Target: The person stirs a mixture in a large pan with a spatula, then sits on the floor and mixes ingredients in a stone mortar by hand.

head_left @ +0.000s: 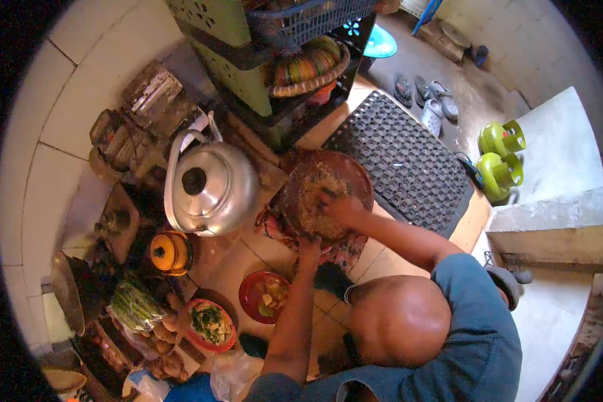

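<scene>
A wide brown bowl [359, 179] stands on a patterned cloth [347, 258] on the tiled floor. Inside it lies a crumbly, light-brown food mixture [313, 191]. My left hand [308, 245] grips the bowl's near rim, its fingers closed there. From the right, my right hand [344, 209] reaches into the bowl with its fingers down in the mixture. Those fingertips are dark and partly buried, so their grip is unclear. Nearer to me, beside my left forearm, sits a red plate [247, 303] holding food pieces in some liquid.
Left of the bowl stands a large metal kettle [216, 184], with a small orange lidded pot [168, 252] below it. An orange-rimmed plate of greens [211, 325] and bagged green vegetables [135, 306] lie lower left. A black rubber mat [409, 154], shelving [238, 80] and green gas cylinders [497, 175] are beyond.
</scene>
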`<control>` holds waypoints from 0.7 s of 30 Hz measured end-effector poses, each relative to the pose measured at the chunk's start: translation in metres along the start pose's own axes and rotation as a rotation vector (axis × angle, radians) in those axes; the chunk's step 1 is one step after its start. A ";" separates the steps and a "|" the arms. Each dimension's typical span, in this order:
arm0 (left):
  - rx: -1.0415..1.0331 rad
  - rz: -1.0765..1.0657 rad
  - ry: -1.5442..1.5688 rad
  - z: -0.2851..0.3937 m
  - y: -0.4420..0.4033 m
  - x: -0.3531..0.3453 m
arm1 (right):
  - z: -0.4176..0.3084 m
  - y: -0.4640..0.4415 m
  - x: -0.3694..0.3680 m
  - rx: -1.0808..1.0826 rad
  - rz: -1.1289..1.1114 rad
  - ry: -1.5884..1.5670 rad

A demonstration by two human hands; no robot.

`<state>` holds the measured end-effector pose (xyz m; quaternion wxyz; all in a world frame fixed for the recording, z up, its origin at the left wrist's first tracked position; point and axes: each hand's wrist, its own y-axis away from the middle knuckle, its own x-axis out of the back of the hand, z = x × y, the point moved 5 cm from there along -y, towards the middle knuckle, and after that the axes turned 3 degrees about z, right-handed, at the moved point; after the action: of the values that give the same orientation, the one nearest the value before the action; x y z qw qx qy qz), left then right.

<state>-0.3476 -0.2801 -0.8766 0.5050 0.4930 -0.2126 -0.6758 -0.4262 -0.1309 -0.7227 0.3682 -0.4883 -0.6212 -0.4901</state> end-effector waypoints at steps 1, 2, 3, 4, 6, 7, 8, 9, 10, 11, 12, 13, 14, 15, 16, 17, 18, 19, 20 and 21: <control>-0.027 -0.009 -0.005 -0.004 -0.006 0.004 | 0.013 -0.015 -0.001 0.007 -0.342 0.093; -0.061 -0.017 -0.017 -0.010 -0.012 0.011 | 0.022 -0.029 0.007 0.000 -0.361 -0.060; -0.108 -0.011 -0.039 -0.014 -0.017 0.018 | 0.033 -0.040 0.011 -0.007 -0.383 -0.214; -0.184 0.031 -0.102 -0.016 -0.021 0.023 | 0.041 -0.046 0.007 0.025 -0.359 -0.246; -0.381 0.241 -0.343 0.002 -0.014 0.023 | 0.057 -0.062 -0.005 0.137 -0.264 -0.185; -0.470 0.410 -0.512 0.015 -0.007 0.021 | 0.057 -0.065 -0.015 0.214 -0.202 -0.101; -0.588 0.519 -0.585 0.022 -0.002 0.027 | 0.053 -0.062 -0.019 0.189 -0.213 -0.071; -0.703 0.558 -0.578 0.026 0.002 0.030 | 0.049 -0.058 -0.023 0.161 -0.223 -0.042; -0.816 0.599 -0.576 0.036 0.013 0.028 | 0.044 -0.053 -0.025 0.131 -0.230 -0.011; -0.935 0.567 -0.487 0.071 0.049 0.003 | 0.038 -0.050 -0.025 0.094 -0.214 0.040; -0.992 0.556 -0.498 0.086 0.053 -0.001 | 0.030 -0.046 -0.025 0.057 -0.195 0.090; -1.050 0.545 -0.509 0.100 0.057 -0.005 | 0.026 -0.044 -0.022 0.019 -0.175 0.141; -1.046 0.558 -0.620 0.103 0.040 0.004 | 0.026 -0.044 -0.016 0.030 -0.189 0.079; -1.041 0.538 -0.687 0.102 0.026 0.015 | 0.028 -0.041 -0.010 0.041 -0.205 0.018; -1.038 0.518 -0.753 0.105 0.018 0.021 | 0.033 -0.039 -0.005 0.053 -0.222 -0.040; -1.033 0.469 -0.775 0.112 0.023 0.019 | 0.043 -0.041 -0.005 0.178 -0.185 -0.151; -0.918 0.451 -0.721 0.113 0.025 0.019 | 0.057 -0.044 -0.002 0.304 -0.148 -0.265; -0.803 0.438 -0.667 0.118 0.032 0.015 | 0.063 -0.038 0.000 0.333 -0.190 -0.261; -0.577 0.450 -0.535 0.129 0.054 -0.001 | 0.069 -0.032 0.002 0.362 -0.232 -0.259; -0.354 0.457 -0.400 0.129 0.066 -0.007 | 0.068 -0.017 0.017 0.295 -0.352 -0.132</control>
<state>-0.4301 -0.3269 -0.7669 0.6690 0.1955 -0.2917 -0.6551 -0.4453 -0.0616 -0.7275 0.3032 -0.3441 -0.7844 -0.4177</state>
